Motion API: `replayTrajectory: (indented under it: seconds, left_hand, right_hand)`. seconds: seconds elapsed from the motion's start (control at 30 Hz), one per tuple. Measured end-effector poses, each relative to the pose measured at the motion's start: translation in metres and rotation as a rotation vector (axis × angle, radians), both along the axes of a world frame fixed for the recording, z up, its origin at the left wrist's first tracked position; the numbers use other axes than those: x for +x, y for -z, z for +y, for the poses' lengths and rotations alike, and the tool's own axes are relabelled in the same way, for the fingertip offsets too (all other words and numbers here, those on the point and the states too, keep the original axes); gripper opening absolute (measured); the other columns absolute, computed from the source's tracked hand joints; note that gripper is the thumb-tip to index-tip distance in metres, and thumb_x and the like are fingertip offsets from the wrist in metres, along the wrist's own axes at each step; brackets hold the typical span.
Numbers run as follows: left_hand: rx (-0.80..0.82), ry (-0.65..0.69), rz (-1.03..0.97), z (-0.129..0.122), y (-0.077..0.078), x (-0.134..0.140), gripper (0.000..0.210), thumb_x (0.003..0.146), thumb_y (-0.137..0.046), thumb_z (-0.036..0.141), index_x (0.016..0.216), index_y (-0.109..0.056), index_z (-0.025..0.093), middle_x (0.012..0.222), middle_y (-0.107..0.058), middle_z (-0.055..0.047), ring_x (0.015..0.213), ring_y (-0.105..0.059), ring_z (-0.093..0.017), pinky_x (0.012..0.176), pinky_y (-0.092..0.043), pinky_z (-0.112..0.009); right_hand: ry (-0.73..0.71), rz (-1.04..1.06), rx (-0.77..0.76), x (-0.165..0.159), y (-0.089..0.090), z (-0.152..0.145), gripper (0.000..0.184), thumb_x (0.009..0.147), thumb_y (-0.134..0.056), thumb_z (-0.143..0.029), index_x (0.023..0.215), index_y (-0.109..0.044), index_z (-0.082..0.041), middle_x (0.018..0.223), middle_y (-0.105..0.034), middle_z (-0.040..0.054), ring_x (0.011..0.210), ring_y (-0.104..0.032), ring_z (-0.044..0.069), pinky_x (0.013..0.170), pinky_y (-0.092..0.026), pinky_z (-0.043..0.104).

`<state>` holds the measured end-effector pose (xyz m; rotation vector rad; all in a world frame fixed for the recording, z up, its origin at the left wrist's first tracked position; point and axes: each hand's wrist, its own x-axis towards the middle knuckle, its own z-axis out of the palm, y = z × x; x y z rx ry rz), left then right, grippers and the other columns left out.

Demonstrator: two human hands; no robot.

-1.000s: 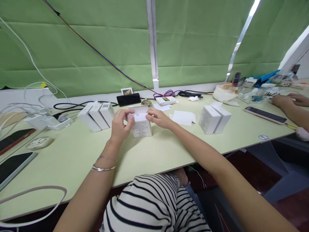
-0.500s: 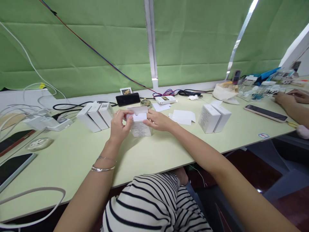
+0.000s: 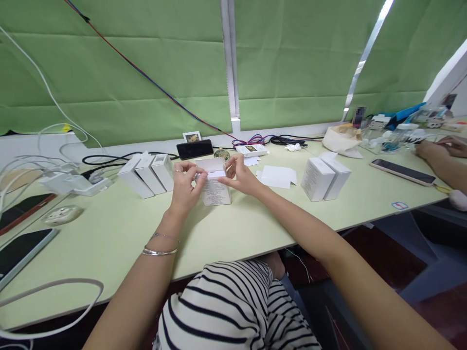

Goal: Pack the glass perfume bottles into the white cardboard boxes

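Observation:
A small white carton with printed text on its front stands upright on the table, its top flap raised at the back. My left hand grips its upper left edge, fingers bent and thumb at the front rim. On the other side, my right hand has its thumb on the upper right rim and its fingers curled behind the corner. To the left stand several white cartons leaning together. Two more white cartons stand to the right, one with a flap sticking up.
White paper sheets lie right of the carton. Behind are a black phone, a flat white box and coiled cables. A power strip is at left. A co-worker's hands are at far right, near another phone.
My right hand has lifted from inside the carton's top to its right corner, fingers now curled. My left hand's fingers have shifted along the rim. The view has shifted slightly.

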<state>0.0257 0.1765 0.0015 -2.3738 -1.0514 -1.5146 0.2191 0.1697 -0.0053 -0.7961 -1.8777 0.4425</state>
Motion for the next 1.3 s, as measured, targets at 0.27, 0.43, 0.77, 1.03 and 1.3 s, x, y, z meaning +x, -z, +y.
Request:
replayTrajectory:
  seconds: [0.27,0.43,0.77,1.03,1.3]
  left_hand:
    - [0.048,0.058,0.04,-0.006,0.0,0.007,0.008,0.083,-0.048,0.023,0.086,-0.055,0.019,0.086,-0.057,-0.005,0.084,-0.055,-0.017,0.078,-0.046,-0.033]
    - [0.001,0.139,-0.263,-0.003,0.006,0.01,0.035,0.077,-0.059,0.03,0.105,-0.042,0.021,0.097,-0.048,-0.005,0.072,-0.056,-0.012,0.073,-0.049,-0.03]
    - [-0.155,0.122,-0.505,-0.005,0.001,0.009,0.016,0.083,-0.05,0.035,0.083,-0.048,0.019,0.077,-0.051,0.0,0.064,-0.055,-0.01,0.062,-0.047,-0.024]
    - [-0.167,0.234,-0.499,-0.004,-0.001,0.009,0.022,0.071,-0.055,0.018,0.09,-0.045,0.021,0.076,-0.049,0.0,0.07,-0.053,-0.011,0.066,-0.047,-0.025]
    - [0.031,0.044,-0.165,-0.005,0.001,0.0,0.019,0.069,-0.051,0.013,0.086,-0.052,0.019,0.078,-0.057,-0.001,0.066,-0.052,-0.012,0.063,-0.046,-0.027]
  right_hand:
    - [0.011,0.074,0.164,-0.014,0.005,-0.005,0.025,0.082,-0.05,-0.039,0.096,-0.045,-0.019,0.104,-0.052,0.0083,0.097,-0.051,0.017,0.08,-0.046,0.032]
    - [0.051,0.199,0.112,-0.021,0.006,-0.011,0.025,0.08,-0.05,-0.043,0.088,-0.041,-0.021,0.097,-0.056,0.0057,0.092,-0.054,0.015,0.082,-0.045,0.033]
    - [-0.026,0.201,0.057,-0.013,0.0,-0.013,0.021,0.08,-0.047,-0.039,0.085,-0.037,-0.021,0.092,-0.057,0.0043,0.089,-0.055,0.015,0.073,-0.047,0.031]
    - [0.015,0.143,0.112,-0.011,0.001,-0.011,0.012,0.078,-0.045,-0.026,0.088,-0.044,-0.02,0.089,-0.057,0.0033,0.084,-0.054,0.014,0.071,-0.047,0.029]
    - [-0.005,0.123,0.095,-0.01,-0.003,-0.012,0.009,0.078,-0.042,-0.025,0.079,-0.048,-0.019,0.085,-0.056,0.0033,0.085,-0.054,0.014,0.071,-0.047,0.029]
